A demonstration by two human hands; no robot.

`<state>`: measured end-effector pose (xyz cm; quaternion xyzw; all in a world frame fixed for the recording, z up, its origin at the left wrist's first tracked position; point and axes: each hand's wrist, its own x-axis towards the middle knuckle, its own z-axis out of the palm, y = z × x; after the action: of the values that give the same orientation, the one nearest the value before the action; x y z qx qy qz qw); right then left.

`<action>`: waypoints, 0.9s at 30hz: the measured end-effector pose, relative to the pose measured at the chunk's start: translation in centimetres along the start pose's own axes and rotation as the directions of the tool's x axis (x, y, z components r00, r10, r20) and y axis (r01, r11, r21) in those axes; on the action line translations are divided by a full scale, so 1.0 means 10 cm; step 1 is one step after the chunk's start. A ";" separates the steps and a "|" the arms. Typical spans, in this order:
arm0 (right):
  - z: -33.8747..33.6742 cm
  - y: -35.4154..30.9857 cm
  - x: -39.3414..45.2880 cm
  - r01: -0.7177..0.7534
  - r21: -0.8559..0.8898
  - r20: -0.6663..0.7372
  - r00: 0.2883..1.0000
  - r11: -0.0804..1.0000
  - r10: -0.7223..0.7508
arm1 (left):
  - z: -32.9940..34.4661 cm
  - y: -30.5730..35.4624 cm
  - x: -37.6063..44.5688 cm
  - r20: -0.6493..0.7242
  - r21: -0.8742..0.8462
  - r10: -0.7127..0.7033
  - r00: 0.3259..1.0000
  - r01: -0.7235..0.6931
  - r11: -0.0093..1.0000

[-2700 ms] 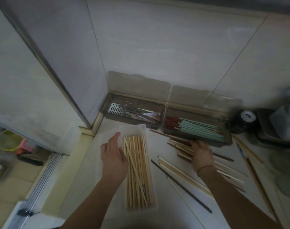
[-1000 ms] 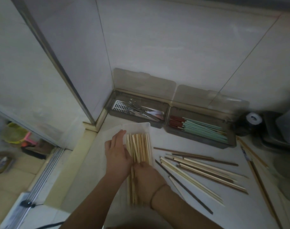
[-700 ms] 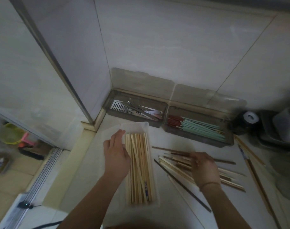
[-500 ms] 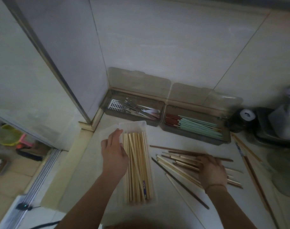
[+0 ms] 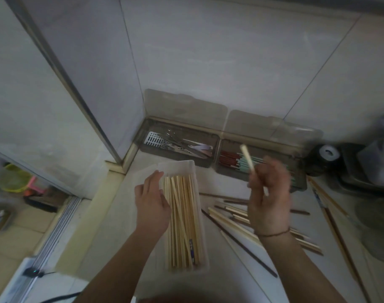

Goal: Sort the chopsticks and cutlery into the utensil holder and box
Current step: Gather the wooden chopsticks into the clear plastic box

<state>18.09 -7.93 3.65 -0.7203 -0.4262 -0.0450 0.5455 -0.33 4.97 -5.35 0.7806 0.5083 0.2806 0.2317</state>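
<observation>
Your left hand (image 5: 152, 206) rests with straight fingers against the left wall of the clear plastic rectangular box (image 5: 198, 206) at the centre of the frame, which is filled with pale wooden chopsticks (image 5: 182, 219) lying lengthwise. Your right hand (image 5: 268, 197), raised right of centre and blurred, curls its fingers around one pale chopstick (image 5: 247, 158) that points up and left. Under it, loose light and dark chopsticks (image 5: 230, 217) lie scattered on the counter. Behind, two smoky lidded trays sit against the wall: metal cutlery (image 5: 177, 145) left, green-and-red chopsticks (image 5: 232, 160) right
</observation>
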 end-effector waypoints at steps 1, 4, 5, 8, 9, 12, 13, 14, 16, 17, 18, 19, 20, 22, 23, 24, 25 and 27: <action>0.08 -0.19 0.04 -0.044 0.240 -0.025 0.998 0.970 0.052 | -0.01 0.01 0.00 0.001 0.004 -0.007 1.000 0.007 1.000; 0.37 -0.53 0.04 -0.144 0.567 0.029 0.987 0.811 0.155 | -0.01 0.01 0.00 0.000 0.022 -0.008 1.000 0.008 1.000; 0.48 -0.57 -0.01 -0.216 0.546 0.103 0.976 0.809 0.191 | 0.00 -0.01 0.00 0.005 0.027 0.002 1.000 -0.002 1.000; 0.82 -0.55 -0.27 -0.427 0.256 0.380 0.869 0.867 0.316 | 0.03 -0.06 0.02 0.007 0.024 0.028 1.000 -0.028 0.999; 0.93 -0.48 -0.38 -0.394 0.098 0.450 0.836 0.914 0.313 | 0.03 -0.06 0.02 0.002 0.021 0.018 1.000 -0.018 1.000; 1.14 -0.28 -0.71 -0.240 -0.148 0.645 0.712 0.959 0.277 | 0.03 -0.04 0.01 -0.019 -0.002 0.010 1.000 -0.010 1.000; 1.17 -0.23 -0.77 -0.196 -0.173 0.672 0.693 0.965 0.261 | 0.02 -0.04 0.01 -0.021 -0.007 0.017 1.000 -0.017 1.000; 1.19 -0.17 -0.84 -0.199 -0.193 0.664 0.694 0.961 0.278 | 0.02 -0.04 0.01 -0.021 -0.009 0.026 0.999 -0.026 1.000; 1.18 -0.13 -0.93 -0.138 -0.229 0.672 0.694 0.964 0.259 | 0.01 -0.04 0.01 -0.020 -0.011 0.036 0.999 -0.036 0.999; 1.17 -0.13 -0.96 -0.115 -0.240 0.665 0.704 0.964 0.249 | 0.02 -0.04 0.01 -0.021 -0.010 0.035 0.999 -0.035 0.999; 1.16 -0.17 -0.97 -0.124 -0.240 0.643 0.723 0.963 0.253 | 0.02 -0.05 0.01 -0.022 -0.007 0.031 0.999 -0.031 0.999; 1.11 -0.24 -0.94 -0.109 -0.216 0.654 0.721 0.970 0.226 | 0.03 -0.06 0.01 -0.021 -0.005 0.027 0.999 -0.027 1.000; 1.06 -0.30 -0.92 -0.134 -0.135 0.646 0.740 0.982 0.190 | 0.03 -0.07 0.01 -0.018 -0.002 0.025 1.000 -0.025 1.000; 0.89 -0.31 -0.82 -0.137 -0.054 0.569 0.810 0.989 0.143 | 0.04 -0.08 0.02 -0.007 0.004 0.031 0.999 -0.031 1.000; 0.79 -0.32 -0.73 -0.177 -0.026 0.516 0.841 0.984 0.164 | 0.04 -0.08 0.02 -0.004 0.008 0.036 0.999 -0.036 0.999; 0.69 -0.26 -0.67 -0.168 -0.027 0.440 0.883 0.985 0.163 | 0.04 -0.08 0.02 -0.002 0.015 0.041 0.999 -0.041 0.999; 0.58 -0.16 -0.62 -0.169 -0.050 0.375 0.910 0.984 0.175 | 0.03 -0.07 0.02 -0.003 0.020 0.044 0.999 -0.043 0.999; 0.37 0.17 -0.58 -0.170 -0.181 0.294 0.931 0.969 0.218 | 0.03 -0.08 0.01 -0.002 0.021 0.041 0.999 -0.041 0.999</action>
<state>14.07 -8.28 -2.19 -0.7966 -0.4288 0.0909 0.4163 -0.59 5.38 -6.10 0.7928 0.4952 0.2811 0.2171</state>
